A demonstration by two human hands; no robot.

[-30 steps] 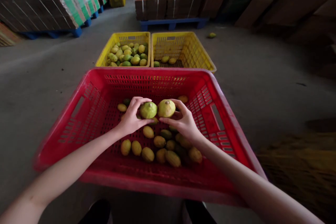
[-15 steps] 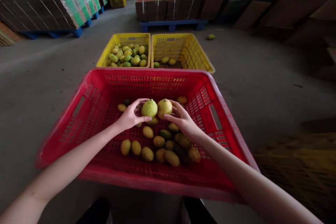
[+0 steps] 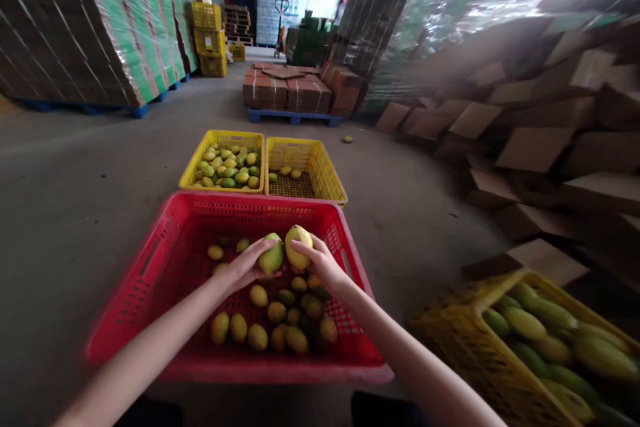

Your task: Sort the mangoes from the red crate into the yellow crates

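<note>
My left hand (image 3: 249,265) is closed around a green-yellow lemon (image 3: 271,254), thumb on top. Close beside it, my right hand (image 3: 324,263) grips a yellower lemon (image 3: 299,247), its thumb across the front. Both are held above a red plastic crate (image 3: 155,267) with slotted walls. Several loose lemons (image 3: 258,337) lie on the crate's floor, mostly toward its near right part. My forearms hide some of the crate's near side.
Behind the red crate stand a yellow crate (image 3: 186,173) of lemons and another yellow crate (image 3: 327,173) with a few. At right is a yellow crate (image 3: 470,327) of larger green-yellow fruit. Cardboard boxes (image 3: 535,147) pile up beyond. One lemon (image 3: 347,139) lies on the floor.
The view has tilted up and swung right, bringing the right-hand fruit crate into sight. Both held lemons have been turned in my fingers, the right one now tilted with its side showing.
</note>
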